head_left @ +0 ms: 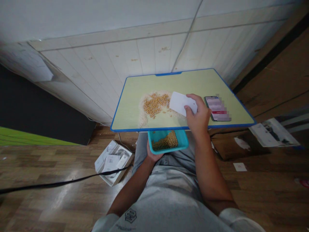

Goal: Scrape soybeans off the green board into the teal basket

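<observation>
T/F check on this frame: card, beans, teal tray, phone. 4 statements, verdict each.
1. The right hand holds a white rectangular card on the green blue-edged tabletop. True.
2. The left hand holds a red bowl. False: a teal plastic tray, below the table edge.
3. The tray is empty. False: yellow beans lie in it.
4. A dark smartphone lies right of the card. True.

Grey short-sleeved shirt with dark emblem.

Teal tub – glossy plastic; card – matt white; floor – shiny wood.
</observation>
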Motion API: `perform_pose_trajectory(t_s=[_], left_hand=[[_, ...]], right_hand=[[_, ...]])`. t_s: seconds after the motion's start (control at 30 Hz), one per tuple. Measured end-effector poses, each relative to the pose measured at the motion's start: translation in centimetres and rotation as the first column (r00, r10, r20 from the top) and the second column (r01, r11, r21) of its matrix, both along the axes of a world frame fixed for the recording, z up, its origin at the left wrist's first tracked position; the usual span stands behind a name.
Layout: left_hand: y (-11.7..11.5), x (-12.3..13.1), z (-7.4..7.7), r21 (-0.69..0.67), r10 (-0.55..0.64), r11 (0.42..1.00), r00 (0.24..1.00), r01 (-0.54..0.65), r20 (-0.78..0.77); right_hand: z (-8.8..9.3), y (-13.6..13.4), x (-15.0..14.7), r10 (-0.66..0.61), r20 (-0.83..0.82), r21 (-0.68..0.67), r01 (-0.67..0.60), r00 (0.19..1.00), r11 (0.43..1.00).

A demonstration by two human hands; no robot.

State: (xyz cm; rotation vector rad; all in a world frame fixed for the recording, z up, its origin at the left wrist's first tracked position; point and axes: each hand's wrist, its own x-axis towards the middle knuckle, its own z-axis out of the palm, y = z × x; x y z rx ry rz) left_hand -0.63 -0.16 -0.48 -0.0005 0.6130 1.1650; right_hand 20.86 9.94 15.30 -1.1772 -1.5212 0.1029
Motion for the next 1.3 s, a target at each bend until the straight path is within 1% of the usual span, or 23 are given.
perform_pose_trajectory(t_s=[0.13,0.23,0.33,0.4,0.5,0.63,0.8,0.87,1.1,1.3], left_hand=[[-0.1,0.0,0.2,-0.066,0.003,0.998,1.000,-0.003,0.009],[0.0,0.3,0.4,-0.027,0.014,1.000,1.000,-0.014,0.008],[0.0,0.4,0.4,0.040,0.016,0.999,1.000,-0.017,0.014],[0.1,0.4,0.4,0.030,0.017,0.999,1.000,-0.017,0.018],[0.1,0.5,0.6,-0.019,0.019,1.000,1.000,-0.018,0.019],[0.1,0.7,0.9,0.036,0.023,0.999,1.000,-0.024,0.016],[0.1,0.5,0.9,0.011,0.028,1.000,1.000,-0.028,0.014],[0.1,0.5,0.9,0.025,0.016,1.000,1.000,-0.016,-0.001],[0.1,0.7,1.8,0.022,0.010,1.000,1.000,-0.010,-0.024],[0.2,0.8,1.5,0.030,0.014,0.999,1.000,-0.014,-0.015]], right_hand=[[0.0,-0.1,0.0,-0.014,-0.019,0.001,0.014,1.000,1.000],[-0.1,-0.2,0.0,0.011,-0.006,-0.019,-0.011,1.000,1.000],[-0.2,-0.3,0.1,0.010,-0.001,0.004,-0.010,1.000,1.000],[-0.3,-0.3,0.1,-0.010,-0.016,0.011,0.010,1.000,1.000],[-0.3,-0.3,0.2,-0.001,-0.018,-0.025,0.001,1.000,1.000],[-0.3,-0.4,0.2,0.031,0.021,-0.030,-0.030,0.999,0.999],[-0.4,-0.5,0.2,0.013,0.019,-0.015,-0.013,1.000,1.000],[-0.4,-0.6,0.2,0.018,0.023,-0.022,-0.017,1.000,1.000],[-0.2,-1.0,0.2,0.066,0.003,-0.046,-0.066,0.998,0.997],[-0.3,-1.1,0.0,0.048,-0.041,0.012,-0.047,0.998,0.999]])
